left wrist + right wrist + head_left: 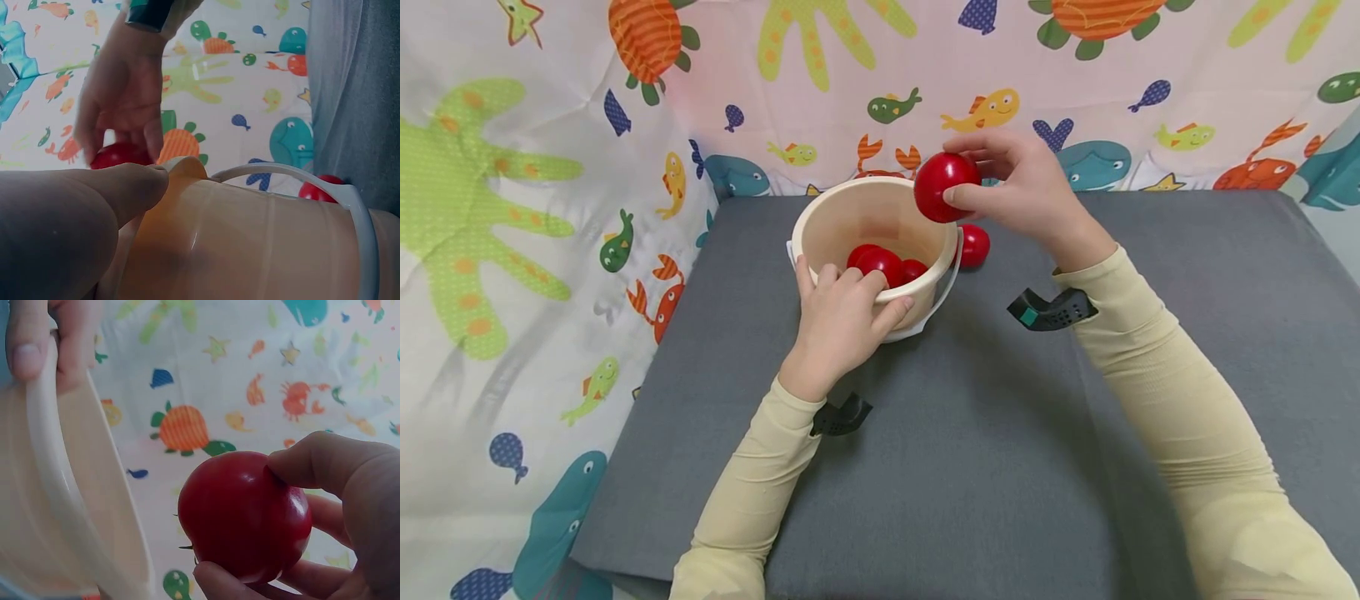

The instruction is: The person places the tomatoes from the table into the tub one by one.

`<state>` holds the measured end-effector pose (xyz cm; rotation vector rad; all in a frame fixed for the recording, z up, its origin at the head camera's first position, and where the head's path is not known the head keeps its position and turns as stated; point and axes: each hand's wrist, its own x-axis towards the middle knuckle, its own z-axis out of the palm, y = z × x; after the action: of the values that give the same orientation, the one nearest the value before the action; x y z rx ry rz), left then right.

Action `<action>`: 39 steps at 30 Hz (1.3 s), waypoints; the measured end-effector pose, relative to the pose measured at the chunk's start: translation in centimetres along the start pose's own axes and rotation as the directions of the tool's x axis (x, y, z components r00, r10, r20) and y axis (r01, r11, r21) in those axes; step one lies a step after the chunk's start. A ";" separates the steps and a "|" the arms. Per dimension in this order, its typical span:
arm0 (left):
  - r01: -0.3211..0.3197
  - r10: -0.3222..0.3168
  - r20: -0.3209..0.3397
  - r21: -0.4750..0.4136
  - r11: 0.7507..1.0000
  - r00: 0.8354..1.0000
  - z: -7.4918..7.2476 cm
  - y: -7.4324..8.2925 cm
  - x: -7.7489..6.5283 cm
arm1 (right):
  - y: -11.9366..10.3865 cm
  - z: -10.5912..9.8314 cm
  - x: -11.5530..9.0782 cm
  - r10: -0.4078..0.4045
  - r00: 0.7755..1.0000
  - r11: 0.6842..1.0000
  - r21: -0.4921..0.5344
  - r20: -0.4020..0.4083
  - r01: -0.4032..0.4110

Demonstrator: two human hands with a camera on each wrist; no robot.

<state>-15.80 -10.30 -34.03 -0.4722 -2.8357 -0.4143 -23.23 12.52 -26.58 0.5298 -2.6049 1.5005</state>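
Note:
A cream bucket [917, 204] stands on the grey surface, with several red tomatoes [882, 264] inside it. My left hand [837, 321] grips the near rim, fingers over the edge and thumb outside. Above the bucket's right rim, my right hand [1028, 193] holds another red tomato [938, 190] between thumb and fingers. In the right wrist view, thin sepal tips show on the side of this held tomato [244, 515]. One more tomato [975, 247] lies on the surface just right of the bucket, partly hidden behind it.
The bucket's pale handle [951, 287] hangs down along its right side. A curtain [842, 108] printed with sea animals rises behind and to the left of the grey-covered table [985, 467]. Dark bands sit on both wrists.

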 end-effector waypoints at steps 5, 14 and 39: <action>0.001 -0.001 0.012 -0.006 1.000 1.000 -0.1 0.0 0.0 | -0.2 2.0 0.7 -0.057 0.994 0.998 -0.024 0.090 0.060; -0.006 0.006 0.007 -0.007 1.000 1.000 -0.1 0.1 -0.1 | 0.3 4.5 1.7 -0.015 0.975 0.997 -0.074 0.221 0.032; -0.018 0.018 0.005 0.013 1.000 1.000 -0.1 -0.1 -0.1 | 0.1 6.8 1.5 -0.039 0.950 0.971 -0.212 0.310 0.109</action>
<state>-15.77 -10.45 -34.00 -0.4970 -2.8345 -0.3919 -24.04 6.42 -29.79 0.8838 -2.8946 1.1546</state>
